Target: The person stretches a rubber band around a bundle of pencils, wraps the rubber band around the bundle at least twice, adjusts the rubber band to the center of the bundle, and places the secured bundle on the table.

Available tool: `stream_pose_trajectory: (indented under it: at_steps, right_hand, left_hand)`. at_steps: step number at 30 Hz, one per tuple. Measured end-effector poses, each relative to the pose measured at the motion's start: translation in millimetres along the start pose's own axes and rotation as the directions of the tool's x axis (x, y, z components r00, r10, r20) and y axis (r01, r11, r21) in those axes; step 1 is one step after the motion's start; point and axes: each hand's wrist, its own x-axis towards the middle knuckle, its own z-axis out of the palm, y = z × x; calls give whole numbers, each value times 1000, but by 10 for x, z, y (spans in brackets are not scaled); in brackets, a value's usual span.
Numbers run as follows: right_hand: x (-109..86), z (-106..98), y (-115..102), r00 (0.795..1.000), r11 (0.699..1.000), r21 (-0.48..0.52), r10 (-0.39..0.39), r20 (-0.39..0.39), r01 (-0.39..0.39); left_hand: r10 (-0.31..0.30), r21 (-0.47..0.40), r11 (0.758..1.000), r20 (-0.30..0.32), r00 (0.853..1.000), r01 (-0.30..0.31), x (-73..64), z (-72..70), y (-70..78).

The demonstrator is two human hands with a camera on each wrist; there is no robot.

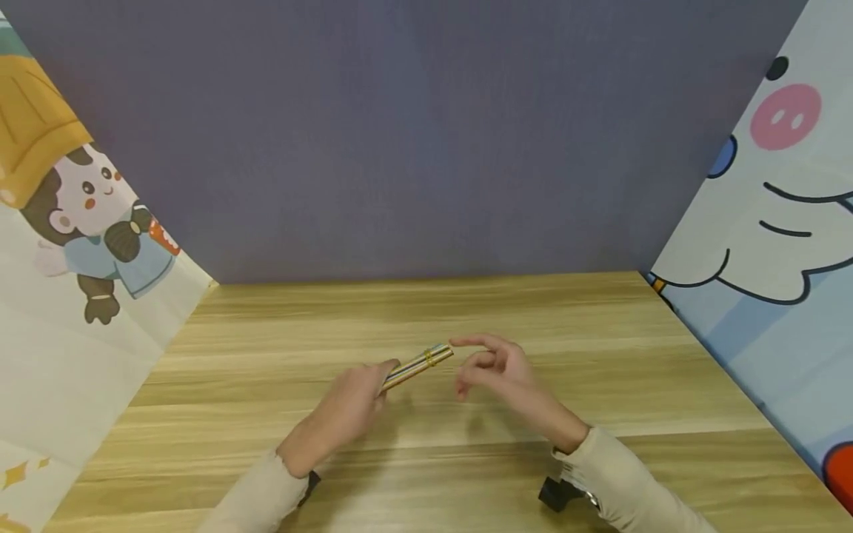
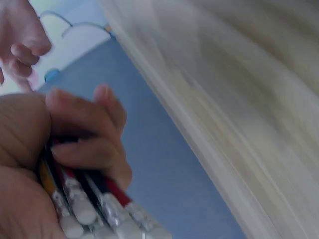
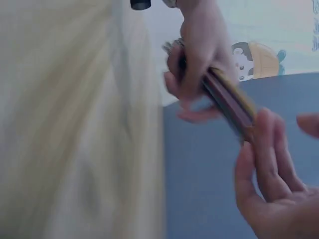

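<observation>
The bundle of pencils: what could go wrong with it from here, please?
1. The pencils could spread if the left hand loosens, since the yellow band sits near one end.
2. The right hand, close to that end, might knock the band off.
3. The bundle is held above the table, so a slipping pencil could drop.

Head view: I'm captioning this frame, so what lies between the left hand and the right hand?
In the head view, a pencil bundle with a yellow band around it extends from the left hand toward the right hand.
</observation>
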Motion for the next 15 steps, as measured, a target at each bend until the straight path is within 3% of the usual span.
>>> stream_pose_trajectory:
  at_steps: [3,5,8,11,13,15]
  right_hand:
    - [-27,16,-67,992,985,-148,-101,-81,89]
    - [-33,37,-92,989,951,-287,-137,-60,114]
    - [-35,55,-111,991,927,-349,-128,47,136]
    - [-35,25,-138,990,954,-272,-99,98,122]
    - [-41,-18,-169,994,976,-198,-78,83,93]
    - [-47,-65,-207,997,986,-149,-73,31,76]
  left_hand:
    - [-19,-223,974,108,994,43,1,-12,-31]
    - [13,-401,913,222,975,79,-6,-20,-3]
    - [102,-619,767,377,921,168,-17,-50,66]
    - [205,-751,611,456,866,251,-12,-123,87]
    - [275,-816,507,458,845,278,1,-198,58]
    - [329,-874,381,432,839,301,14,-280,14]
